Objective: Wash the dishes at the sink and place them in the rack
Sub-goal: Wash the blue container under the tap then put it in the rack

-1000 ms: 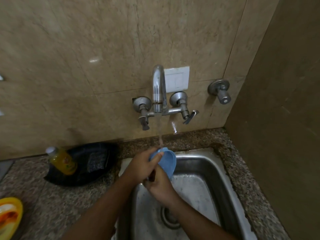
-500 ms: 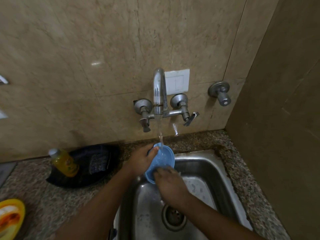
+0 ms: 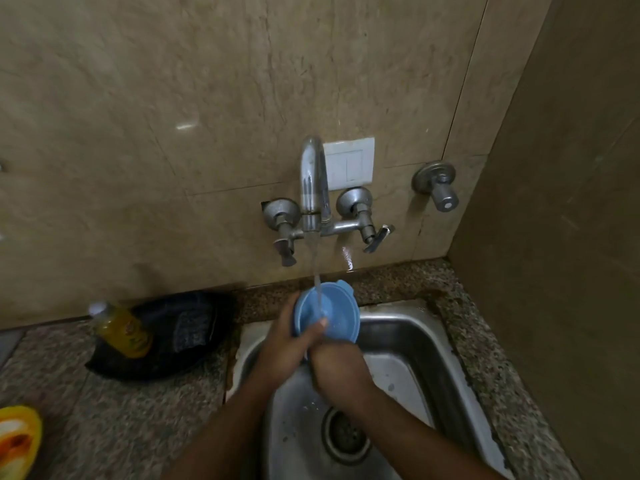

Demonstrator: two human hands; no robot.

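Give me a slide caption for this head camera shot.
Both hands, left and right, hold a blue bowl under the running tap over the steel sink.

Small round blue plastic bowl [image 3: 337, 315] tilted, open side facing us, over the steel sink [image 3: 412, 344], tap water running inside.

The blue bowl [image 3: 327, 311] has been turned so that its hollow faces the camera and takes the water stream [image 3: 316, 268], while the left hand [image 3: 287, 344] and right hand [image 3: 337, 362] have been brought together below it
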